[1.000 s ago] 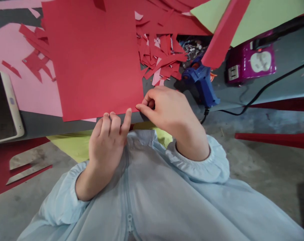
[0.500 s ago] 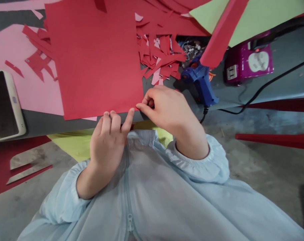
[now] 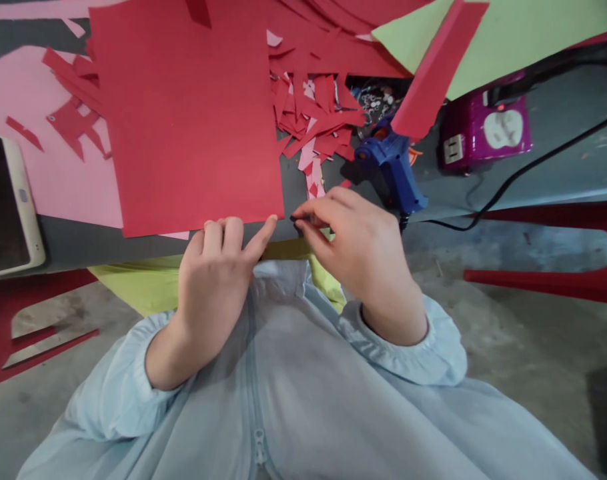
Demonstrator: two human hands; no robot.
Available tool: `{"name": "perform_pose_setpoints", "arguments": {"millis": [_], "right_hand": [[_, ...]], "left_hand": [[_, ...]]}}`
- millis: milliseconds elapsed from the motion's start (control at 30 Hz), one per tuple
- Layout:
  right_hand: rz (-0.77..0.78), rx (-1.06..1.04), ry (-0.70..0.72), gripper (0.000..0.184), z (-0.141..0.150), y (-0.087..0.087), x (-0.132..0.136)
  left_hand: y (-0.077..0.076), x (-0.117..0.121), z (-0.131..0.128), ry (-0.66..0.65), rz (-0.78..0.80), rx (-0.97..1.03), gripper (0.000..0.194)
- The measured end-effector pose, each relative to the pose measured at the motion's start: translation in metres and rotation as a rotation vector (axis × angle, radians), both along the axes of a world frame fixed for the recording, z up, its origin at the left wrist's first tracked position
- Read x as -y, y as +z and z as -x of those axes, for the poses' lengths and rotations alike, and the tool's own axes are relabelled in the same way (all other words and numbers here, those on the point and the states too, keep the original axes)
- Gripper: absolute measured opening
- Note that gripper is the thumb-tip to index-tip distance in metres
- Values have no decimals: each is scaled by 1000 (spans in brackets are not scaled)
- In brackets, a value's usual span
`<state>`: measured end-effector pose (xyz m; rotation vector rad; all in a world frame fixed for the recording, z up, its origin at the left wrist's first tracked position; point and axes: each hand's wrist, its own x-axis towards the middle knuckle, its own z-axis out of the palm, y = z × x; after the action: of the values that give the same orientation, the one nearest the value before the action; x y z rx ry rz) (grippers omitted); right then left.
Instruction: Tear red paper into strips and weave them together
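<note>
At far left I find a phone (image 3: 26, 200) lying on the grey desk (image 3: 83, 247), beside a pink sheet (image 3: 78, 193) bearing a fish-shaped red cutout (image 3: 72, 125). Next, the large red sheet (image 3: 193, 120) lies flat, partly over the pink one, its near edge close to the desk's edge. My left hand (image 3: 211, 287) is palm down at that edge, fingers bent side by side, thumb spread toward the near right corner. I judge the sheet light, fairly stiff for paper, liable to slide and easily creased; the best hold is flat pressure near an edge, or a light pinch at a corner. Beyond its right side is a pile of red and pink scraps (image 3: 323, 127). My right hand (image 3: 363, 247) is just off the corner, thumb and forefinger almost meeting at a small dark spot; whether they grip anything, I cannot tell. Further right I note a blue glue gun (image 3: 398, 173), a folded red strip (image 3: 433, 73) above it, and a purple power adapter (image 3: 476, 137).
</note>
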<state>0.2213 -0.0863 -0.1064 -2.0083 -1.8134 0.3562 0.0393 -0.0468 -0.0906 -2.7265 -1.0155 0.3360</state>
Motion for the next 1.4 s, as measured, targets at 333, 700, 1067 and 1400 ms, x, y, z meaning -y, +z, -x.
{"name": "perform_pose_setpoints", "arguments": {"millis": [333, 700, 1067, 1400], "right_hand": [[-49, 75, 39, 27, 1, -8, 20], [-137, 76, 61, 27, 8, -8, 25], [-9, 190, 97, 38, 28, -8, 25], [247, 277, 20, 53, 43, 6, 17]], "left_hand": [[2, -2, -7, 25, 20, -98, 75], [5, 2, -2, 57, 115, -60, 78], [5, 6, 15, 96, 214, 41, 64], [-6, 16, 13, 102, 170, 62, 70]]}}
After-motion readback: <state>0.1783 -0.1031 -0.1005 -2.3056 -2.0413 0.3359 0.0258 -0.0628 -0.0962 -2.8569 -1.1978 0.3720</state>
